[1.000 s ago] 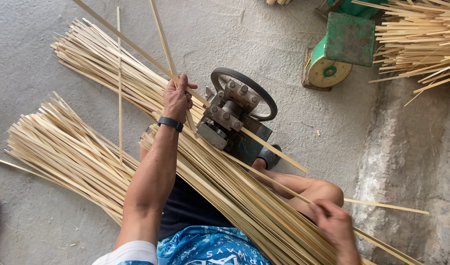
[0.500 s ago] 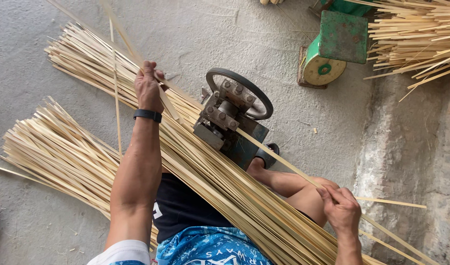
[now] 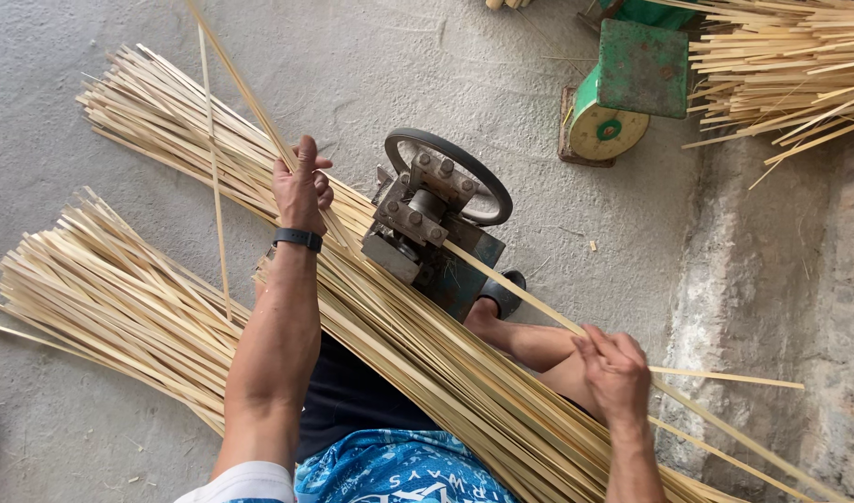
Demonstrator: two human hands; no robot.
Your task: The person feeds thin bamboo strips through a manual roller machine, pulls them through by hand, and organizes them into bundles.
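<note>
While the left hand (image 3: 301, 186) pinches a strip (image 3: 245, 93), the right hand (image 3: 616, 373) grips another (image 3: 529, 296).

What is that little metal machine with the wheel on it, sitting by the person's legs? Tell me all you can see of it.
The machine is a small, worn block of grey metal plates held by large bolts, on a blue-green base that stands on the concrete floor. A dark ring-shaped handwheel sits at its far side. A thin bamboo strip runs through it: the right hand holds it on the near side, the left hand grips a strip beyond. A long bundle of strips lies against its left side.
</note>
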